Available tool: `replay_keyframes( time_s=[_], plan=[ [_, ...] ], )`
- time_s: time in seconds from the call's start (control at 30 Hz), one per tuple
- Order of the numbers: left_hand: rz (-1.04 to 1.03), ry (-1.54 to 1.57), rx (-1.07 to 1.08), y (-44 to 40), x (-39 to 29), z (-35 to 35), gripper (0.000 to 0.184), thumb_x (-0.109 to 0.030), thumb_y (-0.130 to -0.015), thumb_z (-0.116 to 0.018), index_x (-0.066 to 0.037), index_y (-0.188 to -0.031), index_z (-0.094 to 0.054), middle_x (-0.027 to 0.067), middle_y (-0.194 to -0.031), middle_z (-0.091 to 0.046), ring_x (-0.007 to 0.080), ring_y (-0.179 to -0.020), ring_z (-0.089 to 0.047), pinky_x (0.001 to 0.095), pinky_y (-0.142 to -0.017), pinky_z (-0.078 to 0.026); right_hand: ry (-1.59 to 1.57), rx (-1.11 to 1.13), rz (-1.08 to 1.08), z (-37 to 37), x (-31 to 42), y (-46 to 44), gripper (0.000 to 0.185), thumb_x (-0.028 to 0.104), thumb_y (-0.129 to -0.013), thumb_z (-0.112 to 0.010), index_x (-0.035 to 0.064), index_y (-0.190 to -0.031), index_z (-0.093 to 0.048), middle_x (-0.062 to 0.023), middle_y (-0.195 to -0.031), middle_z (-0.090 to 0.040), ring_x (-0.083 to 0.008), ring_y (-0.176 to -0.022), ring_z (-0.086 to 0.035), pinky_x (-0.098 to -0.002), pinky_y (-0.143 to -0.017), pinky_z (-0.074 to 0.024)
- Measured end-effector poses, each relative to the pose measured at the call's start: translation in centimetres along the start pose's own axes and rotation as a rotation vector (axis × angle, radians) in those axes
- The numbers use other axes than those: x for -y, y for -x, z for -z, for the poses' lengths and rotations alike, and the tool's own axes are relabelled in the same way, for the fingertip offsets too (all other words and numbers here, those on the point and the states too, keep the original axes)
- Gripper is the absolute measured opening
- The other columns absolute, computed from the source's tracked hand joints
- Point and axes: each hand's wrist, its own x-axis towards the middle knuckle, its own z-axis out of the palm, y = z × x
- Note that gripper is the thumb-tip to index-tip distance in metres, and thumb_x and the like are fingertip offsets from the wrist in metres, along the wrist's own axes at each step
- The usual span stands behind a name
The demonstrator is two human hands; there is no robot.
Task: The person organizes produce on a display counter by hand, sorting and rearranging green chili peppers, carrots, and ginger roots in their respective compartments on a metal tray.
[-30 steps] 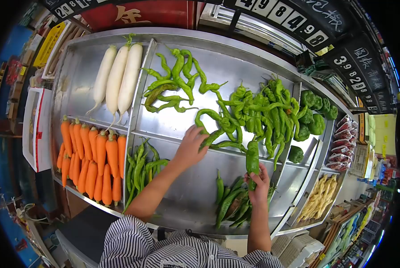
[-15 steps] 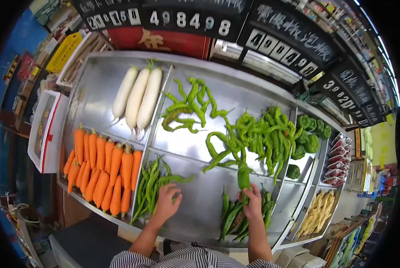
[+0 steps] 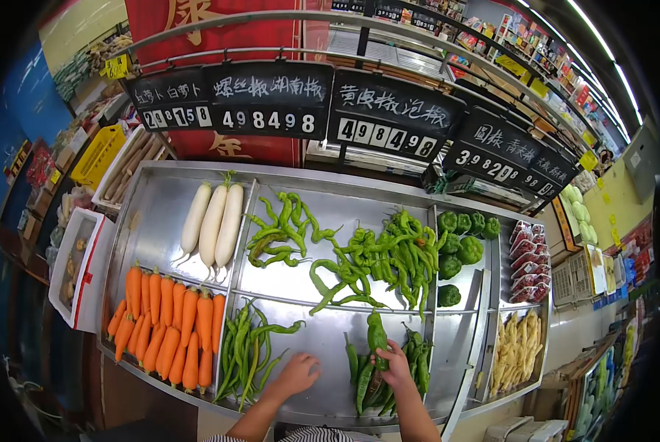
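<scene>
My right hand (image 3: 394, 364) is closed around a large green pepper (image 3: 376, 335), held upright over a pile of dark green peppers (image 3: 363, 390) in the front compartment. My left hand (image 3: 298, 372) hovers over bare metal in the same part of the stand, fingers apart and slightly curled, holding nothing. Just left of it lies a heap of slender green chillies (image 3: 243, 353), some with their tips reaching toward the hand. Behind both hands, long curly green peppers (image 3: 400, 254) spread across the rear compartment.
Carrots (image 3: 164, 320) and white radishes (image 3: 213, 221) lie to the left in the metal display stand (image 3: 131, 243). On the right are round green peppers (image 3: 459, 247), packaged red goods (image 3: 529, 261) and pale yellow peppers (image 3: 518, 350). Black price boards (image 3: 271, 99) hang along the back.
The camera view has tilted up, so more price boards and shelves show. My left hand has drawn away rightward from the slender chillies. My right hand still holds the green pepper.
</scene>
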Motion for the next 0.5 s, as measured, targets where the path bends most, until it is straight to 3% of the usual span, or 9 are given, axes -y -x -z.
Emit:
replay_keyframes(
  time_s=[0.2,0.5],
  plan=[
    [0.009,-0.021,0.181,1.3,-1.2,-1.3,0.029,-0.029,-0.088,-0.06,-0.005,-0.104,-0.063,0.0176,-0.106,-0.06,0.0372,-0.101,-0.055,0.044,-0.088,-0.045,-0.226,0.043,-0.092,3.1,0.8,0.9,0.025,0.01,-0.09,-0.059,0.004,-0.114,-0.055,-0.0119,-0.097,-0.064,-0.0255,-0.081,-0.063,-0.0405,-0.072,-0.051],
    [0.125,-0.091,0.333,3.2,-3.6,-2.5,0.036,-0.035,-0.09,-0.057,-0.007,-0.113,-0.06,0.0176,-0.112,-0.059,0.0376,-0.104,-0.056,0.0441,-0.089,-0.046,-0.151,0.15,0.0,3.2,1.6,1.0,0.022,0.008,-0.088,-0.061,0.0021,-0.108,-0.058,-0.0078,-0.098,-0.065,-0.0195,-0.085,-0.062,-0.0344,-0.072,-0.0506]
  ],
)
